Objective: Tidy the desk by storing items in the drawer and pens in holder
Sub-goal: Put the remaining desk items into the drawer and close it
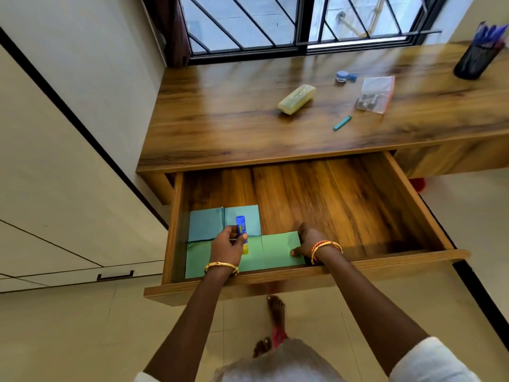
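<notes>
The wooden drawer [399, 205] under the desk stands pulled out. In its front left corner lie a blue paper [206, 224] and a green paper [275, 252]. My left hand [227, 246] holds a blue-capped glue stick [241, 230] upright over these papers. My right hand [309, 241] rests on the right edge of the green paper, fingers curled down on it. On the desk [234, 111] lie a yellow case [297, 99], a teal pen [342, 123], a zip bag of small items [376, 93] and a small blue-lidded jar [344, 76]. A black mesh pen holder [476, 59] with blue pens stands at the far right.
A barred window [303, 20] runs along the back of the desk. White cabinets [55, 161] and a wall close the left side. The right two thirds of the drawer floor is bare wood. My bare feet [275, 312] stand on the tiled floor below the drawer front.
</notes>
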